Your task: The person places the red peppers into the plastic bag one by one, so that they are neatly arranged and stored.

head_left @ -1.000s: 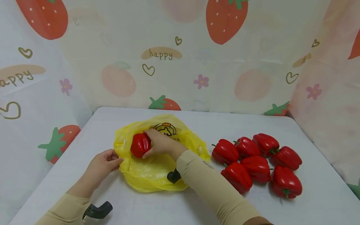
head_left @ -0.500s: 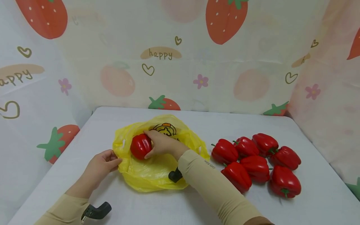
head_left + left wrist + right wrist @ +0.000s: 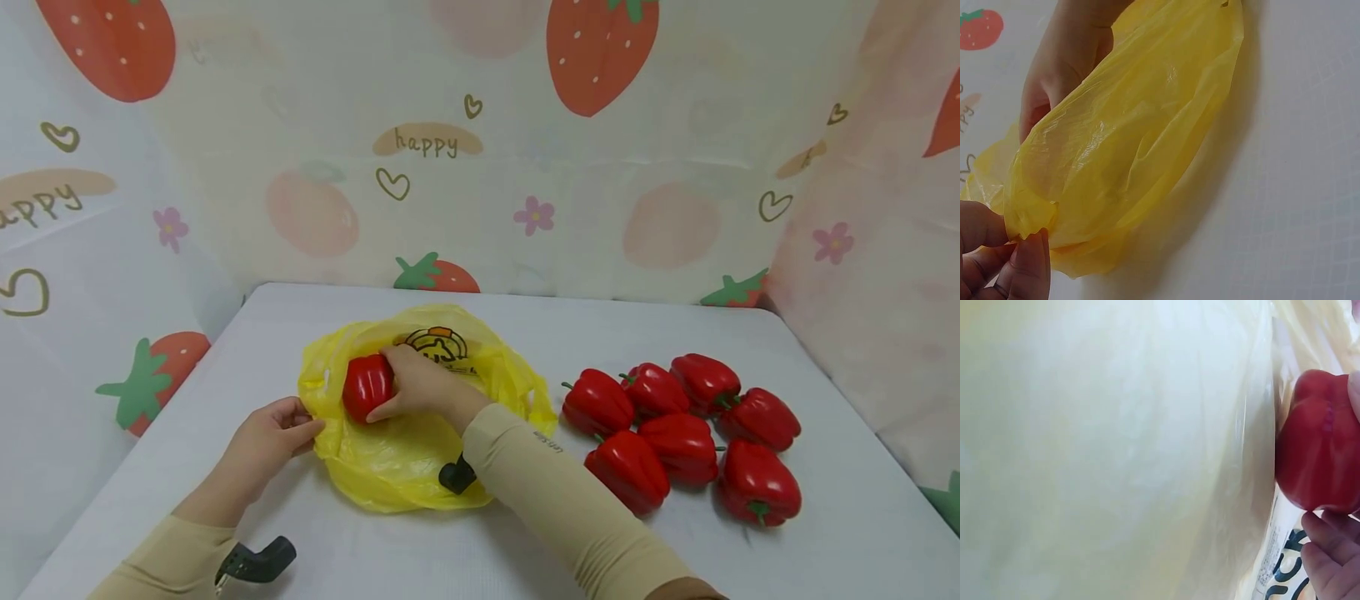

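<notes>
My right hand holds a red bell pepper inside the mouth of a yellow plastic bag, near its left wall. Thumb and fingers lie on opposite sides of the pepper in the right wrist view. At the bag's left edge, my left hand pinches the thin plastic between thumb and fingers. The left wrist view shows that pinch up close, with the bag stretching away from the left hand. Whether anything else lies in the bag cannot be made out.
Several red bell peppers lie grouped on the white table, to the right of the bag. Black wrist mounts stick out by both forearms. A strawberry-patterned cloth stands behind and beside the table.
Over the last half second my right hand and the pepper have shifted slightly left within the bag. The left hand stays on the bag's edge, and the other peppers lie as before.
</notes>
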A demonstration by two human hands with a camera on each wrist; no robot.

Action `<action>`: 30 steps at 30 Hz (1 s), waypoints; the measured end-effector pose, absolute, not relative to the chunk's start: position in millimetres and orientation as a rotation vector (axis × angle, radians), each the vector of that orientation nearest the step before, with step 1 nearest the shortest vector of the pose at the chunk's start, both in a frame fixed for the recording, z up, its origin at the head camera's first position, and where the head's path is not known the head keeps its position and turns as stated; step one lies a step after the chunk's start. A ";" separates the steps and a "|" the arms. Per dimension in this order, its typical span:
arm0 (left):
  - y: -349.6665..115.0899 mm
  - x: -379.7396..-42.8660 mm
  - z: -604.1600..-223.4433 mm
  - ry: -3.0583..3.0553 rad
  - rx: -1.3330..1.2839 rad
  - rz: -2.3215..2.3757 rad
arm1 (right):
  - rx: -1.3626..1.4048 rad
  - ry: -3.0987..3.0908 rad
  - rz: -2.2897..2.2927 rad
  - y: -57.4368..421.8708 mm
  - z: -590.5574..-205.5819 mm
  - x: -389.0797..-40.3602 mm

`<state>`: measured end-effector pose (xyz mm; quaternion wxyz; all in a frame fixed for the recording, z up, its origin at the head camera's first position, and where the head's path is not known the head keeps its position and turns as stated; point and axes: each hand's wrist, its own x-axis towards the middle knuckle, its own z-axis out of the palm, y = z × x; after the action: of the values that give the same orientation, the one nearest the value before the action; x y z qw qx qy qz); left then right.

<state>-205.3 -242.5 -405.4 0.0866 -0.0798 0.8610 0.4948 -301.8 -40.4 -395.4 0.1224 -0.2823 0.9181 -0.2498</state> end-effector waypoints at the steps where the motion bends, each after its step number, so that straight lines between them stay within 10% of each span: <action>1: -242.4 -205.2 -404.9 2.565 -0.239 1.473 | -0.823 2.681 -0.727 -40.8 -395.2 -301.4; 30: -243.3 -203.8 -404.3 2.570 -0.249 1.464 | -0.970 2.593 -0.848 -0.2 -356.8 -308.6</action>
<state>-203.8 -243.3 -404.3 0.0867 -0.0837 0.8626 0.4913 -308.6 -0.2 -356.8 0.1226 -0.3324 0.8888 -0.2908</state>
